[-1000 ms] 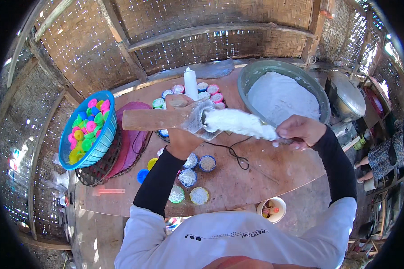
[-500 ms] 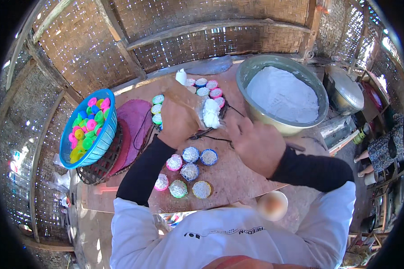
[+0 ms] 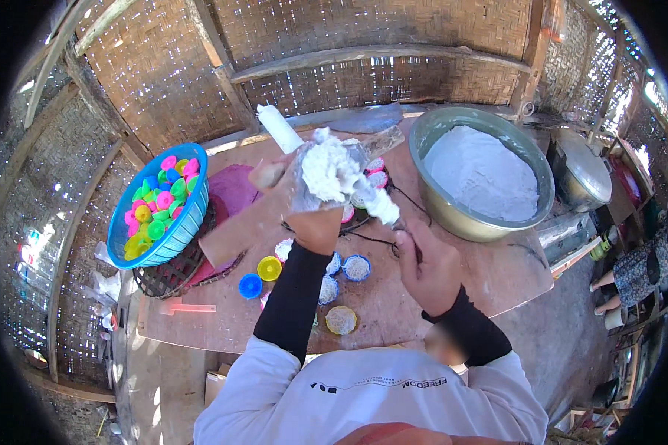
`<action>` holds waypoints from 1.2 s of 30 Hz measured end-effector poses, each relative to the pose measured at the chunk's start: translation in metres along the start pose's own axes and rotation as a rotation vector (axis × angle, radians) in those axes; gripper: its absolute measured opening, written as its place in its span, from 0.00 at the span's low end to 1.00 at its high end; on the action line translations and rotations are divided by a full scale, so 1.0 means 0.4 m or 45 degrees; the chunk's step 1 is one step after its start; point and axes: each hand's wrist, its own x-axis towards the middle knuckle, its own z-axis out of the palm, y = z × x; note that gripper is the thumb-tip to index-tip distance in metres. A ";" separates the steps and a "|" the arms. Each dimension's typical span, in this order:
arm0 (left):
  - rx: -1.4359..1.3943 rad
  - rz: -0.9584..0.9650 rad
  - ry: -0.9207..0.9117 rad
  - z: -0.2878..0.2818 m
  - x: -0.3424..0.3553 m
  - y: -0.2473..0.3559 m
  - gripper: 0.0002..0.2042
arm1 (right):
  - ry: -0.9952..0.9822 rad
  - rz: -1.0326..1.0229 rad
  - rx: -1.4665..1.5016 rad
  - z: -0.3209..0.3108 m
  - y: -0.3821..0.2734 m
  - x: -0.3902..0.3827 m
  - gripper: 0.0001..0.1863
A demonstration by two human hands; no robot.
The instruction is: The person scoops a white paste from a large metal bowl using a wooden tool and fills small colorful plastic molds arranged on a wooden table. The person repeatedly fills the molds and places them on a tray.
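Observation:
My left hand (image 3: pixel 315 228) is closed under a wooden press (image 3: pixel 245 226) with long boards sticking out on both sides. White, sticky dough (image 3: pixel 330 170) heaps out of the press's opening. A white cylinder (image 3: pixel 280 130), seemingly its plunger, points up and away to the left. My right hand (image 3: pixel 430 263) is closed on a utensil, mostly hidden, whose end is coated with white dough (image 3: pixel 382 208) touching the heap. Below lie small plastic cups of white strands, such as a blue-rimmed cup (image 3: pixel 356 268) and a yellow-rimmed cup (image 3: pixel 341 320). A blue cup (image 3: pixel 250 286) and a yellow cup (image 3: pixel 269 268) show bare insides.
A large metal basin (image 3: pixel 490 230) of white dough stands at the right. At the left, a blue basket (image 3: pixel 172 241) full of colourful cups rests by a dark woven tray (image 3: pixel 159 276). A lidded pot (image 3: pixel 583 174) stands far right, with part of another person (image 3: pixel 631 271) below it.
The press has tilted, bringing its dough-filled opening into view. My right hand has brought a dough-coated utensil to it. The blue and yellow cups now show near the left forearm. The whole view has shifted slightly.

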 end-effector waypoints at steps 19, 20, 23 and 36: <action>-1.336 -0.257 -0.545 -0.192 0.196 0.137 0.16 | -0.837 0.137 1.003 0.038 0.234 0.117 0.22; -1.616 -0.161 -0.625 -0.151 0.173 0.123 0.16 | -1.051 0.443 1.489 0.093 0.171 0.085 0.29; -2.030 -0.031 -0.870 -0.138 0.152 0.076 0.21 | -1.203 1.496 2.556 0.207 0.033 0.016 0.43; 1.038 -0.057 -0.636 -0.444 -0.043 0.230 0.17 | -0.812 0.308 1.338 0.149 -0.032 0.096 0.38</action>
